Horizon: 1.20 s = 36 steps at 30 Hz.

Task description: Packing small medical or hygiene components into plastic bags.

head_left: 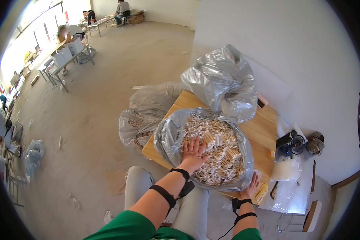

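Silver plastic bag (pixel 164 138), mouth wide open, sits on the wooden table (pixel 264 130) in front of the seated person, full of white-tipped sticks (pixel 228 160). Left hand (pixel 193 155) lies palm down on the sticks, fingers spread, gripping nothing I can make out from here. Right hand (pixel 250 186) is at the bag's lower right side, fingers extended; can't tell if they pinch plastic. Yellow packet (pixel 262 193) just beside it. Another silver bag (pixel 218 76) stands behind, black fan (pixel 297 144) off right.
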Each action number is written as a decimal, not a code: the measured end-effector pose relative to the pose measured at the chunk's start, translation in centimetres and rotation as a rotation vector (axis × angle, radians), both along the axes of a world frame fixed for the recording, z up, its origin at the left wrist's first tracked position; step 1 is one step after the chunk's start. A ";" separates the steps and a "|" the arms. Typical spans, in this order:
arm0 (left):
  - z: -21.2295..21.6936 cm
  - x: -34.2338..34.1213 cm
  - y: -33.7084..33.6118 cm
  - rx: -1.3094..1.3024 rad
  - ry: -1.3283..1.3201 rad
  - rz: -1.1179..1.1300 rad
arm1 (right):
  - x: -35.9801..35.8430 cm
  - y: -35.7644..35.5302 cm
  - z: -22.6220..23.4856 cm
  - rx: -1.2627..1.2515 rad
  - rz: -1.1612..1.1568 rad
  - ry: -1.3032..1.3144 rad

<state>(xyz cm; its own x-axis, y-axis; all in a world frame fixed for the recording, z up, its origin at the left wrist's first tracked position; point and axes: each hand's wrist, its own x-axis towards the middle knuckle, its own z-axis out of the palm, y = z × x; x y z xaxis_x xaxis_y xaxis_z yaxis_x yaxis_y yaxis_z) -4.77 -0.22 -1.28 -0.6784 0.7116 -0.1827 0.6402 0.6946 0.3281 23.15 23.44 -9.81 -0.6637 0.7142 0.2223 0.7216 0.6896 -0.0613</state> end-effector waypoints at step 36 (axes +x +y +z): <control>3.4 4.8 -0.8 -0.094 0.053 0.048 | 0.3 -1.3 2.4 -0.038 -0.139 0.269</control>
